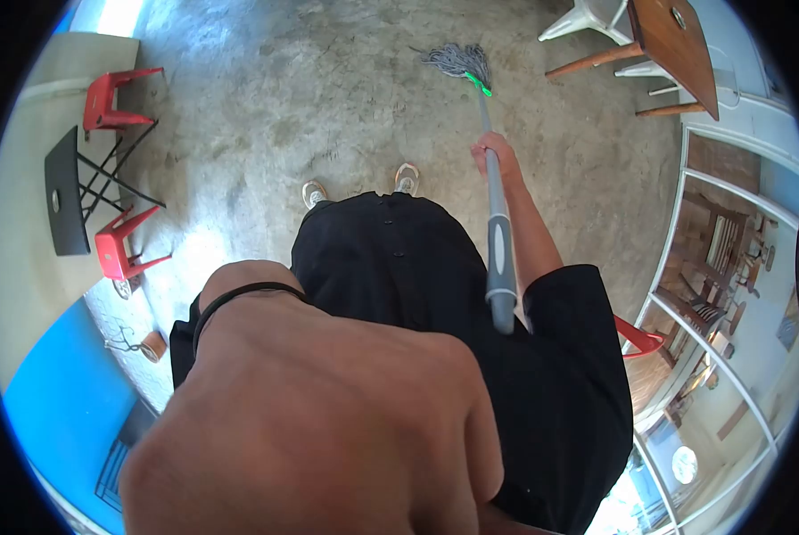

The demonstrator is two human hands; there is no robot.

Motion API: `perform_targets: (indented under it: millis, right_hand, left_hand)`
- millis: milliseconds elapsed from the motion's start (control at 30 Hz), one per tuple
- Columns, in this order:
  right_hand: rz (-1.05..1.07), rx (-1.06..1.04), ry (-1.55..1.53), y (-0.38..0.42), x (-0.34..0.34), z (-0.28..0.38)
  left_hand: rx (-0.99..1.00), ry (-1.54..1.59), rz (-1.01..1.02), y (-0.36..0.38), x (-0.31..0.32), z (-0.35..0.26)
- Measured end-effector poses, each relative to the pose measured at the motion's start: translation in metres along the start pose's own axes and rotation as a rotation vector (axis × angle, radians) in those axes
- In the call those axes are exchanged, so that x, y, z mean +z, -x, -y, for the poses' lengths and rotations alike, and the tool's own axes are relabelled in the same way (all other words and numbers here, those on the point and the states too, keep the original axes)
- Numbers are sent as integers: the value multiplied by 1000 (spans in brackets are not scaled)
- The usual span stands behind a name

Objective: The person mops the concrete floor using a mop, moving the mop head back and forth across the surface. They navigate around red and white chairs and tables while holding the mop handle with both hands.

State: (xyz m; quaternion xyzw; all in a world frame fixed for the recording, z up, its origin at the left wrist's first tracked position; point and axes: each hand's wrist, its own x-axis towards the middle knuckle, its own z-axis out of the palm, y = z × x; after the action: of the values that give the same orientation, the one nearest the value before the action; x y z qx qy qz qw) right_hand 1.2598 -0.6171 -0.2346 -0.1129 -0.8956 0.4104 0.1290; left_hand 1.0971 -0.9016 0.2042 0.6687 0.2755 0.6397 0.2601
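My right hand (496,155) is wrapped round the grey shaft of a mop (498,241), fairly low on it. The mop's grey string head (460,61), with a green connector, lies on the concrete floor ahead of me. The thick grip end of the handle points back toward my body. My left hand (328,428) is raised very close to the camera and fills the lower middle of the view, with a thin black band round the wrist. Its back and part of the thumb side show, but the fingers run out of the frame.
On the left stand a black folding table (65,192) and two red stools (114,100). At upper right are a wooden table (676,45) and white chairs (587,20). A white-framed glass partition (685,169) lines the right side. A small pot (152,346) sits at lower left.
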Motion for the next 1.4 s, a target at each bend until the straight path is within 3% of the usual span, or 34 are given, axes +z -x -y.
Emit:
perform_targets:
  millis: [167, 333, 433, 467, 533, 567, 600, 633, 700, 733, 900, 1000, 1267, 1400]
  right_hand:
    - [146, 68, 159, -38, 67, 51]
    - [190, 47, 70, -81, 167, 135]
    - [203, -20, 24, -104, 244, 194]
    - [205, -50, 13, -110, 269, 212]
    - [181, -157, -35, -120, 318, 252]
    - [170, -205, -57, -118, 339, 271]
    - [181, -223, -57, -118, 360, 288]
    - [188, -245, -56, -121, 382, 304]
    - [224, -284, -65, -121, 421, 336]
    - [252, -300, -75, -119, 439, 353]
    - [410, -341, -238, -114, 490, 435]
    - [523, -388, -326, -109, 510, 461]
    - [880, -445, -271, -99, 504, 449]
    - [817, -514, -277, -84, 464, 404]
  left_hand:
    - [9, 11, -27, 57, -31, -49]
    - [1, -60, -221, 153, -64, -121]
    - [-104, -244, -558, 231, -71, -158]
    - [-226, -467, -823, 259, -63, -160]
    - [-573, -1080, -1000, 317, -73, -171]
    - [-639, -1124, -1156, 333, -77, -168]
    - [-641, -931, -1291, 365, -79, -169]
    - [-392, -595, -1425, 374, -82, -183]
    - [-107, -233, -1064, 417, -88, -213]
    - [-180, -369, -1188, 419, -86, -232]
    - [-234, -643, -1152, 409, -58, -294]
    - [-239, -748, -1009, 412, -38, -307]
    - [-318, -785, -897, 386, -7, -253]
    - [-275, -686, -704, 352, 10, -217]
